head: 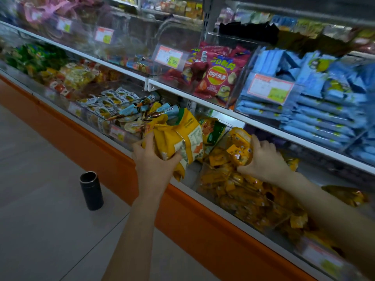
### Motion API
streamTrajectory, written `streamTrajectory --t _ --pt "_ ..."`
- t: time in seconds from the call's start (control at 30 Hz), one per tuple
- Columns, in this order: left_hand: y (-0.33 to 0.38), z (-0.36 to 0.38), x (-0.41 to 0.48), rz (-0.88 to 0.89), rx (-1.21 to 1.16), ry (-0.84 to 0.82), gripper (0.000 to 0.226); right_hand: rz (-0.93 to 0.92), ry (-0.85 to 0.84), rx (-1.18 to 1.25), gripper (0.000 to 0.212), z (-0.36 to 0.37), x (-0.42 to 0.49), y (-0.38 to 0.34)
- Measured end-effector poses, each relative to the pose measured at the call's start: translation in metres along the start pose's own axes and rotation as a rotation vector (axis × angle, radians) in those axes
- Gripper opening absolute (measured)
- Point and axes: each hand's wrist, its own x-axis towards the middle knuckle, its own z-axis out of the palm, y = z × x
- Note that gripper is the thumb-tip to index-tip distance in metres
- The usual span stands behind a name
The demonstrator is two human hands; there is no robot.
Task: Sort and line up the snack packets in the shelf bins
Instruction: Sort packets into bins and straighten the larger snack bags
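**Both Hands Full at the Bottom Shelf**

The left grip (155,157) is wrapped tight round a bunch of large yellow packets (178,138), thumb on the near side and fingers curled underneath, holding them just above the front edge of the lower shelf bin (190,177). Their printed backs face the camera and they tilt to the right.

Over to the right grip (263,162): it is clenched round a clump of small orange packets (240,148), with the thumb low and the fingers over the top. That clump sits right above the heap of loose orange packets (245,197) which fills the bin below the forearm, a jumble lying every which way.

Between the two hands stands a clear divider (222,136), and behind it are green and yellow bags (213,128) standing upright at the back of the shelf. To the left of the big yellow bundle, cone-shaped packets (150,109) lie piled in the neighbouring bin.

One shelf up, red crisp bags (213,78) lean inside a clear box beside a price tag (169,56). Next door to the right, blue packets (316,112) are stacked flat in layers.

Down on the floor (40,199), a black cylinder (91,190) stands upright near the shelf's orange base panel (97,147).
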Motion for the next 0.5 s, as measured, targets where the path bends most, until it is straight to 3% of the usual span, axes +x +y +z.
streamTrajectory --t 0.1,0.2,0.37,0.5 --pt "-0.002 0.009 0.001 -0.016 -0.017 -0.022 0.061 0.05 -0.113 0.025 0.102 0.01 0.0 0.016" --pt "0.0 0.017 0.0 -0.013 -0.033 -0.034 0.069 -0.111 0.023 0.04 0.091 0.013 -0.005 0.007" --pt "0.011 0.023 -0.002 0.05 -0.114 -0.071 0.096 -0.362 -0.041 0.694 0.093 0.001 -0.021 -0.059" --pt "0.012 0.027 -0.003 0.053 -0.218 -0.163 0.106 -0.331 -0.046 0.941 0.09 0.003 -0.007 -0.076"
